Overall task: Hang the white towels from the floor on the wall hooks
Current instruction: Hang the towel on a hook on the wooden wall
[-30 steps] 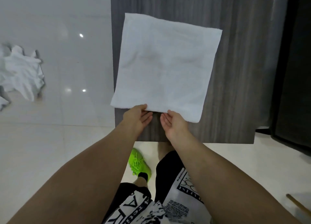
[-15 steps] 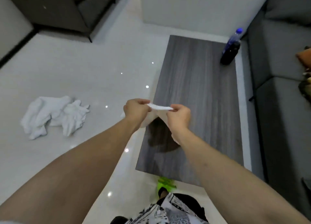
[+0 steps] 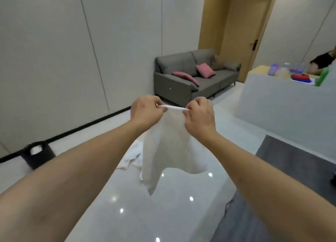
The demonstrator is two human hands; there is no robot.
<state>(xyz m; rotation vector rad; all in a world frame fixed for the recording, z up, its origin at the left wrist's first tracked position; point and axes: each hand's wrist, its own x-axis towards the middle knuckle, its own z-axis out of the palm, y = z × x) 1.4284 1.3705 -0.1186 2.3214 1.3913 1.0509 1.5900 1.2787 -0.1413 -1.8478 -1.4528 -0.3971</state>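
Note:
A white towel (image 3: pixel 169 150) hangs in the air in front of me, held up by its top edge. My left hand (image 3: pixel 146 111) pinches the left end of that edge and my right hand (image 3: pixel 200 114) pinches the right end, a short stretch of hem taut between them. More white towels (image 3: pixel 131 158) lie crumpled on the glossy floor behind the hanging one, partly hidden by it. No wall hooks are in view.
A black bin (image 3: pixel 37 155) with something white inside stands by the left wall. A grey sofa (image 3: pixel 192 76) with pink cushions sits at the far wall. A white counter (image 3: pixel 276 100) with bottles is at right, a person behind it. A dark table (image 3: pixel 291 169) lies lower right.
The towel lay flat on the dark table; both hands took its near edge and lifted it. My view has swung up from the table to the room.

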